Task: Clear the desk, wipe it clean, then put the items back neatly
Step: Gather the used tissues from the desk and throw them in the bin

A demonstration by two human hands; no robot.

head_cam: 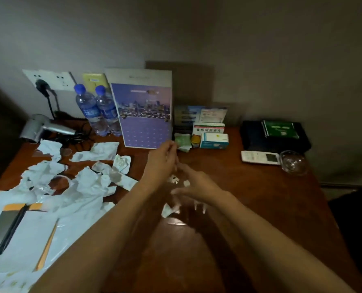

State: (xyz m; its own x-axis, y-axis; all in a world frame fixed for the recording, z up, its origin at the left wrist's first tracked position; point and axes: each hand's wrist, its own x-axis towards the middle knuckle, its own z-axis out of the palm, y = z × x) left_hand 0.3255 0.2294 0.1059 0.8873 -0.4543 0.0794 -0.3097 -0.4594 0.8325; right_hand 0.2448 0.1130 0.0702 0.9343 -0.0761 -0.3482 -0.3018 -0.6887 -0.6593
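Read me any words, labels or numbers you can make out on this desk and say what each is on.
None reads clearly.
Medicine box: Chinese print, blurred.
Water bottles: labels blurred.
Calendar: too small.
Green packet: blurred.
Remote: screen unreadable.

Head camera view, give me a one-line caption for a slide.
Both hands, left hand and right hand, gather small paper scraps on a wooden desk littered with crumpled tissues.

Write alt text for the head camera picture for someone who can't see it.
Two hands, left and right, reach over a brown desk toward small paper scraps. Crumpled tissues litter its left; water bottles and medicine boxes line the wall.
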